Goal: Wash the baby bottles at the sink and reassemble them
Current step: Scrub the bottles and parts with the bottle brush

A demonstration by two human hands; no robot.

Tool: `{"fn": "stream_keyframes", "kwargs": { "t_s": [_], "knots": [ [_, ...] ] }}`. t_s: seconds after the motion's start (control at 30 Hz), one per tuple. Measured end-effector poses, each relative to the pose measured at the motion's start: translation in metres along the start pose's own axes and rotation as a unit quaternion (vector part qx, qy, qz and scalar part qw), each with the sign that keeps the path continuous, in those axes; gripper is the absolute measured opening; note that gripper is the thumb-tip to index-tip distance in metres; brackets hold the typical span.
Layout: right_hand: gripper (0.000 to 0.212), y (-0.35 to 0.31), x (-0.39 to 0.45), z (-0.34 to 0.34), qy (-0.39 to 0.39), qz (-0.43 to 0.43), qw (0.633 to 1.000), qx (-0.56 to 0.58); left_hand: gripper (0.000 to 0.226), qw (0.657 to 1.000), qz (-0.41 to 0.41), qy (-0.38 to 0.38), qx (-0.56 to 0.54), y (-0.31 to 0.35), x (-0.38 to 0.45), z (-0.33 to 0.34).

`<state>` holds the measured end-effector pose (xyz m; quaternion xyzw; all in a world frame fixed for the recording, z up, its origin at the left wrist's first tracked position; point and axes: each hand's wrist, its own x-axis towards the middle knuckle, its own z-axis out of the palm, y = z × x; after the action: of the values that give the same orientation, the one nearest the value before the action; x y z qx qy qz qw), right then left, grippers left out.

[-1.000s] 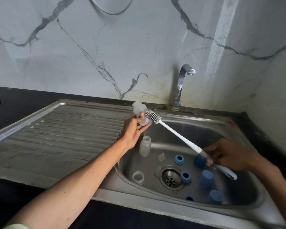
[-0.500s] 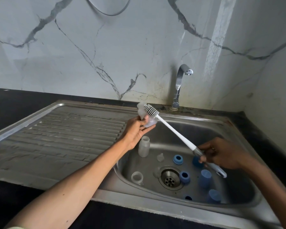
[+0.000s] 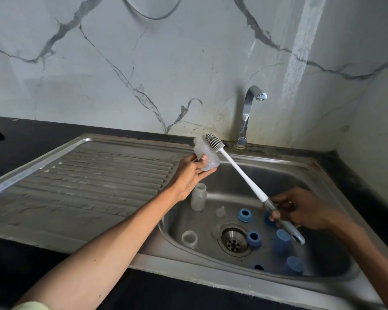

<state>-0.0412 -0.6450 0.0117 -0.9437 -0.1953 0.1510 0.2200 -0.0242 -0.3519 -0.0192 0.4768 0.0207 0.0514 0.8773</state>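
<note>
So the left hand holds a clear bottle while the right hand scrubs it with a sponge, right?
Not a sponge: the head view shows the right hand gripping a long-handled bottle brush, its bristles against the clear bottle that the left hand holds.

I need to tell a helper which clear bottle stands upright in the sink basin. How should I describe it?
Start at the steel sink basin and find its round drain. Up and left of the drain, near the basin's left wall below the left hand, stands the upright clear bottle. Unlike the clear bottle lying on its side nearer the front, its open neck points up.
</note>
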Motion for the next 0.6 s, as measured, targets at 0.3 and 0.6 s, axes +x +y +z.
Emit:
{"fn": "stream_keyframes", "kwargs": {
  "t_s": [0.3, 0.6],
  "knots": [
    [0.039, -0.001, 0.000, 0.000, -0.015, 0.020, 1.000, -0.003, 0.032, 0.999, -0.031, -0.008, -0.024, 0.003, 0.001, -0.004],
    [0.039, 0.003, -0.005, -0.009, -0.026, 0.032, 0.999, -0.029, 0.048, 0.994, -0.048, -0.051, -0.088, 0.012, 0.001, -0.012]
  ]
}}
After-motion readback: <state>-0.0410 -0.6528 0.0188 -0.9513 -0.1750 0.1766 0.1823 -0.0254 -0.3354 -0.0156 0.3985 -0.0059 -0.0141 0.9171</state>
